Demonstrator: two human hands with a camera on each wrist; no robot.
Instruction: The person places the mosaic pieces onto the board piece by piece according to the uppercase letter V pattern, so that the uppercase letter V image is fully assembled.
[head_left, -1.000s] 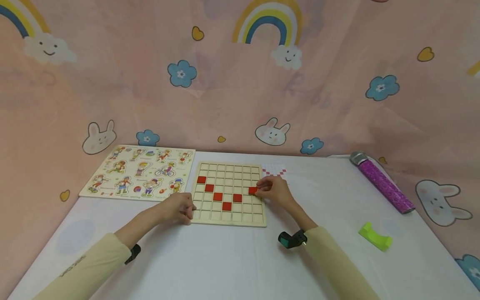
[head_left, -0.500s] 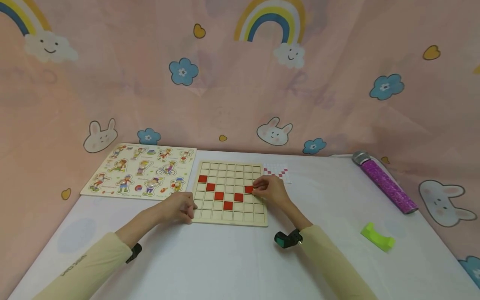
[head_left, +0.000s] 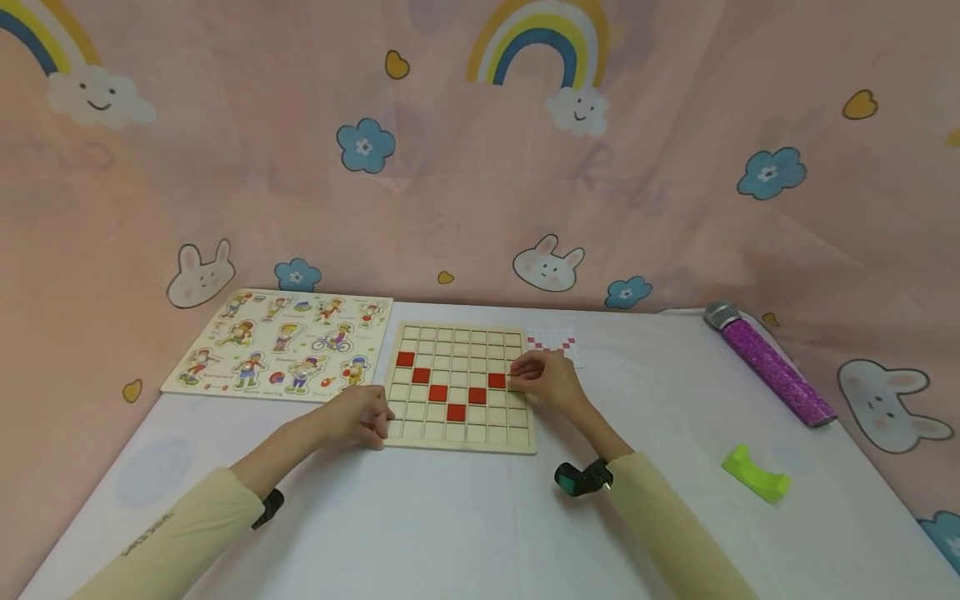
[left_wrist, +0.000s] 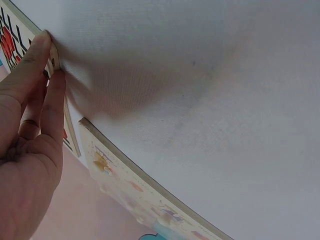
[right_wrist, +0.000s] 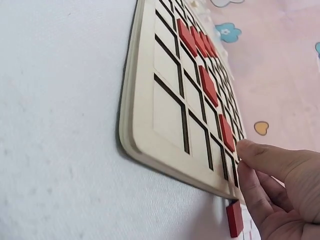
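A square wooden grid board [head_left: 461,433] lies flat on the white table, with several red square tiles in a V-like pattern. My left hand [head_left: 356,414] grips the board's left edge near the front corner; in the left wrist view its thumb lies at the edge of the grid board [left_wrist: 55,57]. At the right side, my right hand [head_left: 551,381] is beside the rightmost red tile [head_left: 497,381]. The right wrist view has the thumb and fingers of the right hand [right_wrist: 280,185] near that red tile [right_wrist: 226,132], with nothing visible between them. Another loose red tile [right_wrist: 234,218] lies outside the board.
A pattern card [head_left: 573,354] with a red design lies behind my right hand, partly covered. To the left is a picture puzzle board [head_left: 258,333] with cartoon figures. A purple glittery microphone [head_left: 772,367] and a lime-green curved piece [head_left: 753,475] lie at the right.
The rightmost red tile has shifted slightly left on the board. My right hand followed it, then drew back a little to the right, away from it. My left hand has stayed at the edge.
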